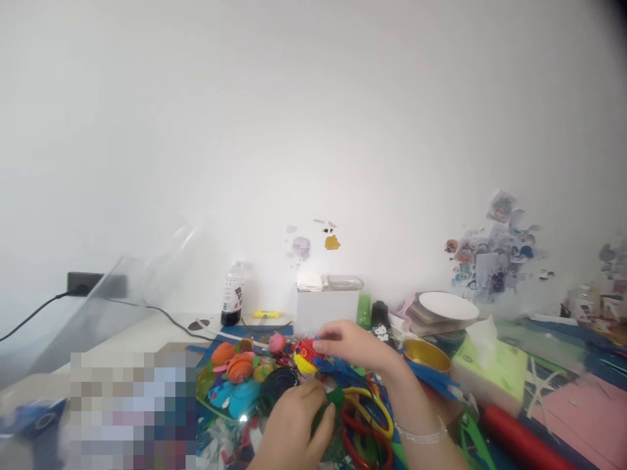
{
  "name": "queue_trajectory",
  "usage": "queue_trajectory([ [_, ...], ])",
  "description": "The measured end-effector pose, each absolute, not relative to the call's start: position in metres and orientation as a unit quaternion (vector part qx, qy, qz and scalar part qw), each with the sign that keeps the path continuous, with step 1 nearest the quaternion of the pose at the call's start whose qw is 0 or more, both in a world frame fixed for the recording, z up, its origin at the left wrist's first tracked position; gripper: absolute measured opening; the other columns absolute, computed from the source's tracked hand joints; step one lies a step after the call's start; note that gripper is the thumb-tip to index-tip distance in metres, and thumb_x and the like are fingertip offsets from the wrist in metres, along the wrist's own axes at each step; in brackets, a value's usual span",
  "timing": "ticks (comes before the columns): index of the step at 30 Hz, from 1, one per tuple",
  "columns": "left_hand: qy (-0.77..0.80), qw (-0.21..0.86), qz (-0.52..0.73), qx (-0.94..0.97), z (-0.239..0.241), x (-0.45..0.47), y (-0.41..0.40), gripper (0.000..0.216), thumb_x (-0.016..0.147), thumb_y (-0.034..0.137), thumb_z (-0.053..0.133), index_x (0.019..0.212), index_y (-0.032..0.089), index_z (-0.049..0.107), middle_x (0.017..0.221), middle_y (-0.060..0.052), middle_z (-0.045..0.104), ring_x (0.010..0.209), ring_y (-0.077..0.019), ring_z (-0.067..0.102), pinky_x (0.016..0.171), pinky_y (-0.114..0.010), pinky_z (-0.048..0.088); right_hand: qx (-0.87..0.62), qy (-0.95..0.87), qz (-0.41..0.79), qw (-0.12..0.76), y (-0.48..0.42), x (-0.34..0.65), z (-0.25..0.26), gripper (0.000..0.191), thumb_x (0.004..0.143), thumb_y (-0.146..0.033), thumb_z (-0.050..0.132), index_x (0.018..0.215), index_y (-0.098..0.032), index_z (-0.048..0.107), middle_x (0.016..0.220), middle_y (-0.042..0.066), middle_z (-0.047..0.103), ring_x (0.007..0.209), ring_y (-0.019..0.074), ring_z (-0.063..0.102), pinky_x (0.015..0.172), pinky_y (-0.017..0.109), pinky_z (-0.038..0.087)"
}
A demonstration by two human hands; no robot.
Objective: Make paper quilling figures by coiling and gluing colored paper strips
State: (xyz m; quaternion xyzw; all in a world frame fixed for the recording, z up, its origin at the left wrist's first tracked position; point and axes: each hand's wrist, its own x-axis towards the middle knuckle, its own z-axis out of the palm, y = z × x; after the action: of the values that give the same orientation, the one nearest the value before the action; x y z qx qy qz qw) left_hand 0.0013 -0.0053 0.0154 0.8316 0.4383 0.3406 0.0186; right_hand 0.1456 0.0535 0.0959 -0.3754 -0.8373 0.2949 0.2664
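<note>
My right hand (347, 344) reaches across to the middle of the cluttered table, fingers closed on a small red, yellow and blue ridged craft piece (307, 356). Nearer to me, my left hand (300, 421) is curled around a dark green piece (336, 396), whose kind I cannot make out. To the left of the hands lie coiled orange pieces (240, 368) and blue shell-like pieces (243, 398). A dark coil (280, 385) sits just behind my left hand. Yellow loop handles (379, 408) and red loop handles (365, 450) lie under my right forearm.
Behind stand a dark-filled bottle (232, 297), a white box (327, 312) and a yellow glue stick (266, 314). To the right are a gold tin (426, 356), a tissue box (494, 365), a red roll (524, 437) and pink sheets (582, 418). A power strip (96, 284) is at the left wall.
</note>
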Motion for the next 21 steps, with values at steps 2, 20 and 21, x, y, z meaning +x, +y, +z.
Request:
queue_trajectory([
  [2, 0.436, 0.013, 0.337, 0.835, 0.013, 0.002, -0.005, 0.024, 0.082, 0.019, 0.037, 0.071, 0.019, 0.059, 0.074, -0.006, 0.062, 0.070, -0.0181, 0.057, 0.063, -0.026, 0.042, -0.380, -0.833, 0.280, 0.290, 0.060, 0.141, 0.090, 0.036, 0.078, -0.048, 0.052, 0.082, -0.014, 0.062, 0.075, 0.002, 0.062, 0.070, 0.0157, 0.056, 0.061, 0.023, 0.041],
  [20, 0.297, 0.096, 0.290, 0.905, -0.047, 0.039, 0.021, 0.016, 0.082, 0.031, 0.051, 0.079, 0.022, 0.065, 0.088, -0.007, 0.066, 0.081, -0.0179, 0.061, 0.070, -0.030, 0.048, -0.429, -0.883, 0.166, 0.096, 0.152, 0.029, 0.077, 0.033, 0.077, -0.041, 0.052, 0.074, -0.011, 0.064, 0.067, 0.003, 0.060, 0.059, 0.0126, 0.049, 0.051, 0.022, 0.033],
  [21, 0.292, 0.107, 0.294, 0.904, -0.047, 0.039, 0.020, 0.017, 0.084, 0.031, 0.048, 0.087, 0.024, 0.063, 0.097, -0.006, 0.064, 0.084, -0.0162, 0.060, 0.073, -0.030, 0.048, -0.431, -0.883, 0.162, 0.093, 0.154, 0.024, 0.077, 0.033, 0.077, -0.042, 0.052, 0.074, -0.011, 0.064, 0.067, 0.003, 0.059, 0.059, 0.0124, 0.048, 0.051, 0.022, 0.033],
])
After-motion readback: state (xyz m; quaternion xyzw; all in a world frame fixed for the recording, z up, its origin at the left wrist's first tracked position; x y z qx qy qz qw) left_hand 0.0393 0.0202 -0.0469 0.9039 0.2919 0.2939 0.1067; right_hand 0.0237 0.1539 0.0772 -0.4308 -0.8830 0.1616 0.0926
